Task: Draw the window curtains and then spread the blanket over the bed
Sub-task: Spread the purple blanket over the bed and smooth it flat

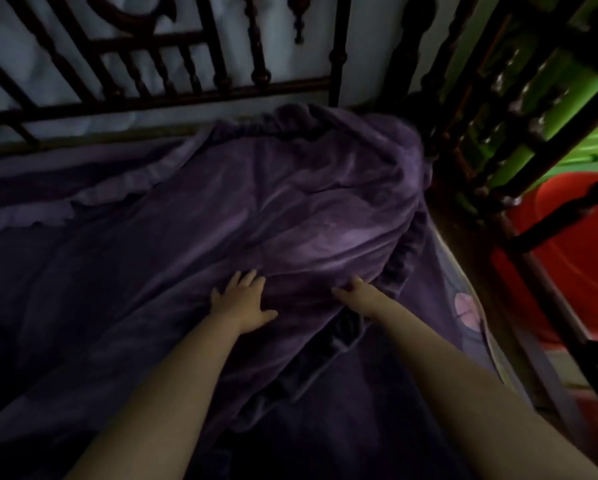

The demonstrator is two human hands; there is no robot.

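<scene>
A purple fleece blanket point(290, 209) with a ruffled edge lies over the bed, bunched and folded toward the far right corner. My left hand point(240, 301) rests flat on it with the fingers spread. A little to the right, my right hand point(358, 294) presses on the blanket close to its ruffled hem, fingers partly tucked into a fold. Whether that hand pinches the cloth is hard to tell in the dim light. No window curtain shows in this view.
A dark carved wooden bed frame point(193, 95) runs along the far side and down the right point(519, 188). A patterned sheet point(467, 310) peeks out at the right edge. Beyond the rails sit something red point(567, 271) and something green point(546, 109).
</scene>
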